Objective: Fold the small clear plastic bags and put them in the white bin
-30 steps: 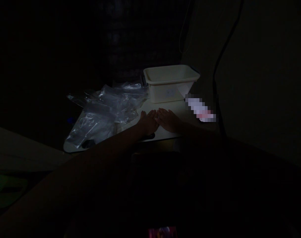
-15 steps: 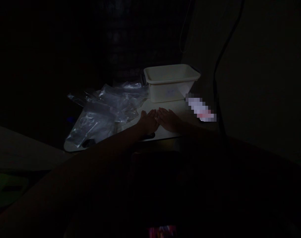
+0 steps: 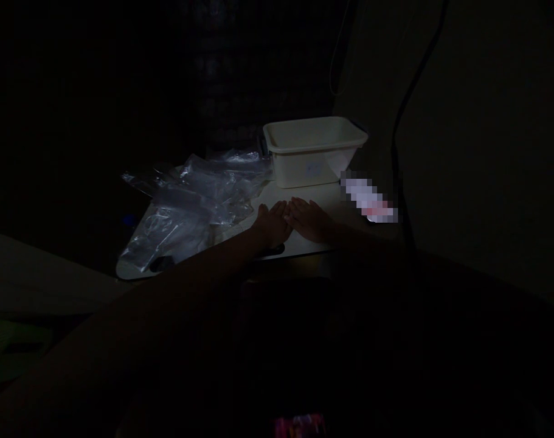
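Observation:
My left hand (image 3: 273, 225) lies flat on the white tabletop (image 3: 277, 193), its fingers stretched out. Beside it my right hand (image 3: 309, 220) rests palm down, and the fingertips of both hands meet or overlap slightly. Neither hand shows anything held. Beyond them stands a cream plastic bin (image 3: 308, 167) with dark side handles and a small faded label on its front. To the left spreads a heap of clear plastic bags (image 3: 208, 188), apart from my left hand. The light is very dim, so the undersides of the hands are hidden.
A bright, pixelated object (image 3: 368, 198) sits at the table's right edge. A dark cable (image 3: 398, 121) hangs down on the right. Dark slots show near the table's front edge. Something green (image 3: 16, 347) is at the lower left, and a small lit screen (image 3: 299, 425) at the bottom.
Both hands keep the same place and pose. The whole view has shifted very slightly; nothing on the table has visibly moved.

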Available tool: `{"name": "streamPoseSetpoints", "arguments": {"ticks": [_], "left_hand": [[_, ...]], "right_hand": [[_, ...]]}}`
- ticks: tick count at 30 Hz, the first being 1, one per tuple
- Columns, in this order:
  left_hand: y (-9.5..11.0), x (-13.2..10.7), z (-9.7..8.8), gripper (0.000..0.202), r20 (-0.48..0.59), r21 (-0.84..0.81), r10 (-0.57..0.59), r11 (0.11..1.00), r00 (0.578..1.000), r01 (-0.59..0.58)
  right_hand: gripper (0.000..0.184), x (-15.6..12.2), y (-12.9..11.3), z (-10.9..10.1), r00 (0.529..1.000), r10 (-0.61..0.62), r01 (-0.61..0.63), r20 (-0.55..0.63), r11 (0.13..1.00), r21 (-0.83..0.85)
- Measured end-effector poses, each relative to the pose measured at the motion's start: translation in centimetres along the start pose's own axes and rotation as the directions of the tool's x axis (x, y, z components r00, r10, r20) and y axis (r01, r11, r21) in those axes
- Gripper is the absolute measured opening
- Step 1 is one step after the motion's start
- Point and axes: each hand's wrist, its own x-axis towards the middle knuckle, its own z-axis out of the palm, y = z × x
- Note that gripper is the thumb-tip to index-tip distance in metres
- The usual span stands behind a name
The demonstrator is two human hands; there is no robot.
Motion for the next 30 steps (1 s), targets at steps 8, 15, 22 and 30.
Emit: {"name": "streamPoseSetpoints", "arguments": {"ticks": [8,15,22,30], "left_hand": [[-0.05,0.01,0.09,0.051,-0.004,0.018,0.013,1.0,1.0,-0.012],[-0.1,0.14,0.28,0.051,-0.003,0.015,0.009,1.0,1.0,-0.009],[-0.15,0.02,0.25,0.051,-0.021,-0.001,0.01,1.0,1.0,-0.01],[-0.11,0.12,0.35,0.053,-0.008,0.004,0.012,1.0,1.0,-0.012]], "right_hand": [[0.055,0.06,0.03,0.02,1.0,0.016,-0.016,0.007,1.0,0.011],[0.055,0.26,0.22,0.34,1.0,0.01,-0.01,-0.001,0.999,0.031],[0.055,0.34,0.47,0.56,1.0,0.01,-0.009,-0.018,0.997,0.081],[0.045,0.76,0.86,0.54,0.994,0.058,-0.039,-0.097,0.981,0.188]]}}
